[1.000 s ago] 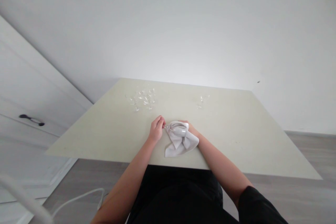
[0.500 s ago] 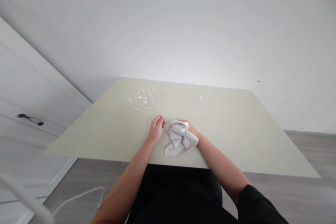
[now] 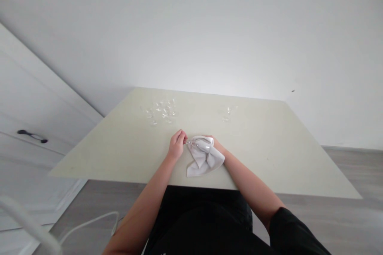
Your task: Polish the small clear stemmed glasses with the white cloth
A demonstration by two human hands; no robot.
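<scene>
Plain white wall fills most of what we see, with a pale cream table [image 3: 269,155] pushed up against it, and we're using that table as our reference for everything. Our hands sit right at its near edge, about the middle of that edge, so there's barely any tabletop between them and the drop-off toward our lap. Farther in, toward the wall, there's loads of bare surface, and the whole right half of the table is open too. To the left of the table stands a white cabinet [image 3: 36,99] with a dark handle [image 3: 32,136], and a white cable [image 3: 89,223] lies on the grey floor below the table's near left corner.

Our left hand [image 3: 176,144] is pinched tight on the stem end of a clear wine glass [image 3: 201,146] lying on its side. Our right hand [image 3: 216,147] is mostly buried under a white cloth [image 3: 203,159] wrapped over the glass bowl, and it looks closed around cloth and glass together, though we can't see the fingers properly. The loose tail of the cloth spills onto the table toward its near edge.

Near the table's far edge, a cluster of glasses [image 3: 160,110] stands left of centre, and one lone glass [image 3: 228,112] stands right of centre, well apart from our hands.
</scene>
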